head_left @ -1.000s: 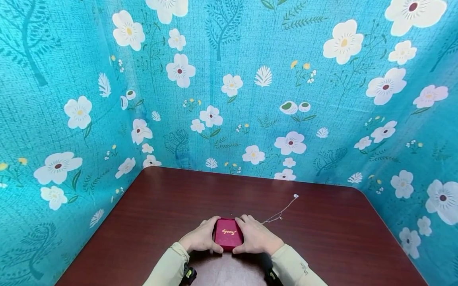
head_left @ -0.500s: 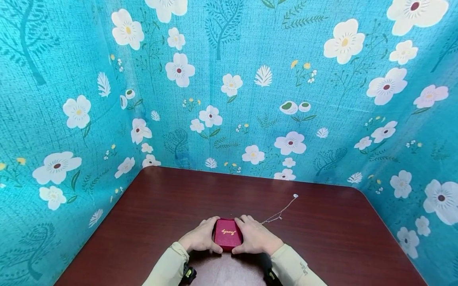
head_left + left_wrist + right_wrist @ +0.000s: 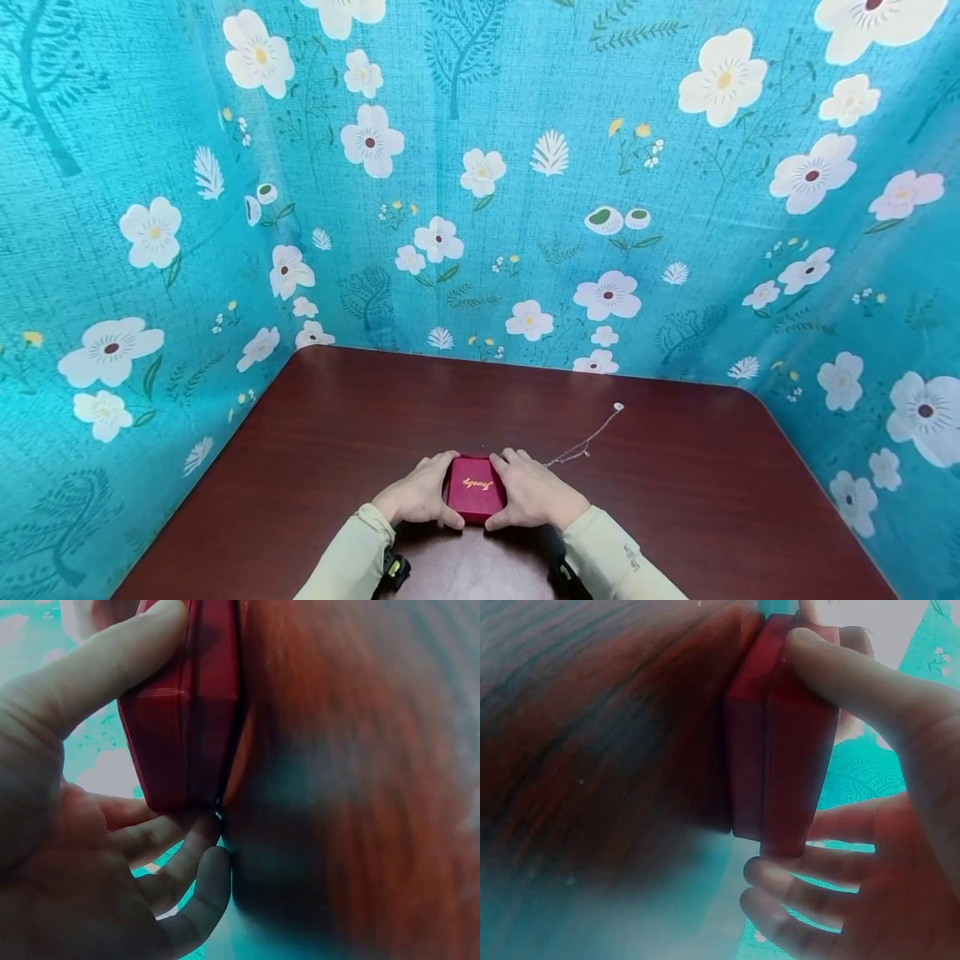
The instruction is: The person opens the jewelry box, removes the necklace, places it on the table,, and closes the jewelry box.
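Note:
A small red jewelry box [image 3: 477,488] with gold lettering on its lid sits on the dark wooden table, its lid down. My left hand [image 3: 422,493] grips its left side, thumb at the near edge and fingers round the far edge. On the other side my right hand [image 3: 531,492] holds it in the same way. In the left wrist view the seam between lid and base runs along the box [image 3: 187,712]; the right wrist view shows the box [image 3: 780,742] with fingertips at its far edge. A fine silver chain [image 3: 585,450] lies just beyond my right hand, which may hide its near end.
The brown table [image 3: 337,417] reaches back to a blue flowered cloth [image 3: 480,250] that hangs behind it and at both sides. A small round white piece [image 3: 618,407] lies at the chain's far end.
The head view has shifted very slightly. Both hands keep the same hold on the jewelry box, and the chain lies where it was.

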`<state>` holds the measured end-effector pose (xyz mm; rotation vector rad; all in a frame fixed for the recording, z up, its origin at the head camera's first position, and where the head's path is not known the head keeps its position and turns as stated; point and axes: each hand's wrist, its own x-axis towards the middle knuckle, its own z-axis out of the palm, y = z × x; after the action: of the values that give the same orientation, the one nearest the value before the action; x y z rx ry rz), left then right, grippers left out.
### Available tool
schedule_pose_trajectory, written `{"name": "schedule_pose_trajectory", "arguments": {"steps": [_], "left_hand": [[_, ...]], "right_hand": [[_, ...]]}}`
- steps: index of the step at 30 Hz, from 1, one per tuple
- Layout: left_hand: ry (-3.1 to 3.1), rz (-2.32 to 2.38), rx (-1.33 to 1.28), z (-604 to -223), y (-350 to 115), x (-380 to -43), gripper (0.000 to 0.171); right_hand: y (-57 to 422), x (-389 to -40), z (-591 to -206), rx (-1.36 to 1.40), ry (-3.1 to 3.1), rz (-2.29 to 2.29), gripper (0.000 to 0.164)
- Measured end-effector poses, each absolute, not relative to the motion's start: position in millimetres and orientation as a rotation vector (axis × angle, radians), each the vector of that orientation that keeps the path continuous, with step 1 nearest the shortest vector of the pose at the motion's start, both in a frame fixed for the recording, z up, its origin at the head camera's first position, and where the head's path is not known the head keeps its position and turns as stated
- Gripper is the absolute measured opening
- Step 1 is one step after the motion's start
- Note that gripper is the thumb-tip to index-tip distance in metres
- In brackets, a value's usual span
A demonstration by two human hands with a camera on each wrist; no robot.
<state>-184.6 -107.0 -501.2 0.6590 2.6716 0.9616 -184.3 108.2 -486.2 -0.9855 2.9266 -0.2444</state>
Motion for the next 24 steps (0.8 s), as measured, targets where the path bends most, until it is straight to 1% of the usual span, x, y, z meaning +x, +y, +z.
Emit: {"name": "schedule_pose_trajectory", "arguments": {"steps": [17,24], "left_hand": [[2.67,0.949,0.686,-503.0,-105.4,-186.6,0.096],[2.644,0.944,0.677,-500.4,-108.1,-185.5,0.102]], "right_hand": [[111.3,-185.4,-487.0,-0.972,2.93,-0.273,0.093],[110.2,-184.4,-488.0,-0.967,2.928,-0.271,0.094]]}}
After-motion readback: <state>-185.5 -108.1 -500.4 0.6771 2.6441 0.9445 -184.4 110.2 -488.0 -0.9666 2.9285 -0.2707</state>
